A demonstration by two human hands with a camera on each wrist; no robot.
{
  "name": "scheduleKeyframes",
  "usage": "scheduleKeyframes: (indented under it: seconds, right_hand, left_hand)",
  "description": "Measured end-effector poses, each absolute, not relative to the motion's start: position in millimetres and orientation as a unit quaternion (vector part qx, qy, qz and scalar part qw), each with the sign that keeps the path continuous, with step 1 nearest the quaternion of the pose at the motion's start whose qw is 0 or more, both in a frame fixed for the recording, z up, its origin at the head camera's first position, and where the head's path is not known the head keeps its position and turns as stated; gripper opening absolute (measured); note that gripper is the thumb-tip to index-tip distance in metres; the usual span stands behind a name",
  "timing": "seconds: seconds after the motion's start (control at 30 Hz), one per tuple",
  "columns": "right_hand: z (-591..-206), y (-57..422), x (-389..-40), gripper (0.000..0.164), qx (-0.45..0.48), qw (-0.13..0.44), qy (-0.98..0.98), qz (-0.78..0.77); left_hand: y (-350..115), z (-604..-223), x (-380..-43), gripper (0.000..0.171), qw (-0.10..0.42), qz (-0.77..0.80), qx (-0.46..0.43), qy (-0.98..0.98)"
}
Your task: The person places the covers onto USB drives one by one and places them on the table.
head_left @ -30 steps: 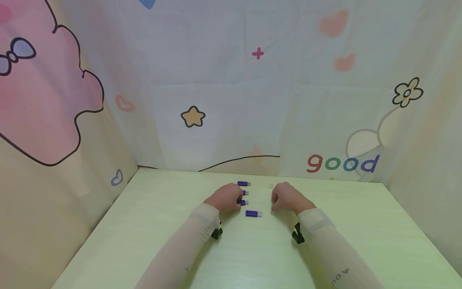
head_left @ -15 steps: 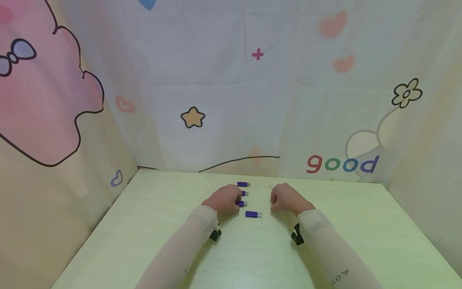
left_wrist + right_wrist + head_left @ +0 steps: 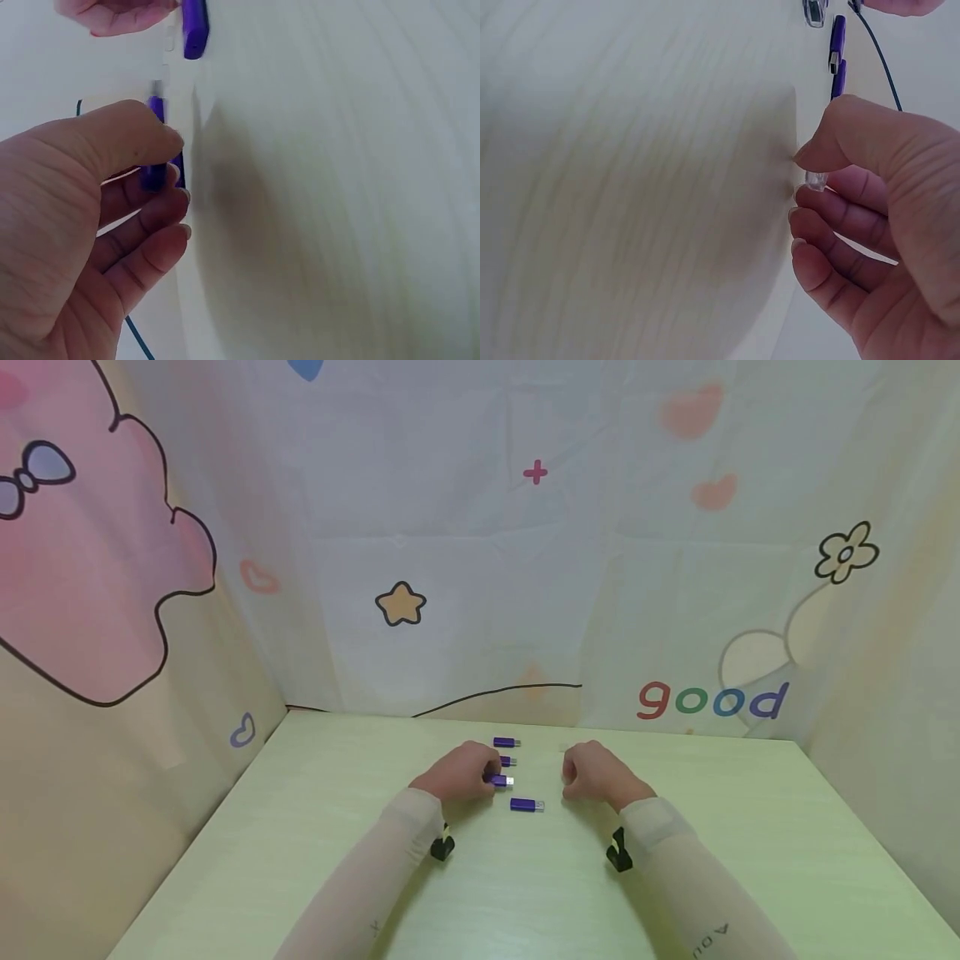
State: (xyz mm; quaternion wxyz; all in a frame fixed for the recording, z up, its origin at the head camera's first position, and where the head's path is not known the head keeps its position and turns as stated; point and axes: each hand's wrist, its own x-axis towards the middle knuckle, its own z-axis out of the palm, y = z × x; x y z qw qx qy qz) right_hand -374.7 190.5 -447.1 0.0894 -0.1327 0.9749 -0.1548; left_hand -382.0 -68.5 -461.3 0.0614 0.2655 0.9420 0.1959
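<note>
Head cam's got the left hand [image 3: 456, 772] pinching a purple USB stick [image 3: 500, 781], thumb against fingers, plug end bare. Right hand [image 3: 598, 770] seems to pinch a clear cap [image 3: 815, 181], fingers loosely curled. Progress-wise, I'd guess one's sorted: the capped stick [image 3: 523, 805] on the table [image 3: 525, 885], between the hands and a bit nearer. Held stick and cap aren't together yet, plus two bare sticks [image 3: 505, 742] just past the left hand remain.

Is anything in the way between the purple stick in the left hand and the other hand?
Nothing visible in the head view. The held stick in the left hand points across a gap toward the right hand. Another stick lies on the table, on the near side, not in that path.
</note>
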Motion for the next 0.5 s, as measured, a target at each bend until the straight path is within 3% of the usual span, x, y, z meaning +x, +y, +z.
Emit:
scheduleKeyframes:
  seconds: [0.5]
  right_hand:
    - [-438, 197, -365, 0.018, -0.154, 0.072, 0.970, -0.172]
  left_hand:
    - [-86, -466, -383, 0.012, 0.077, 0.374, 0.261, 0.886]
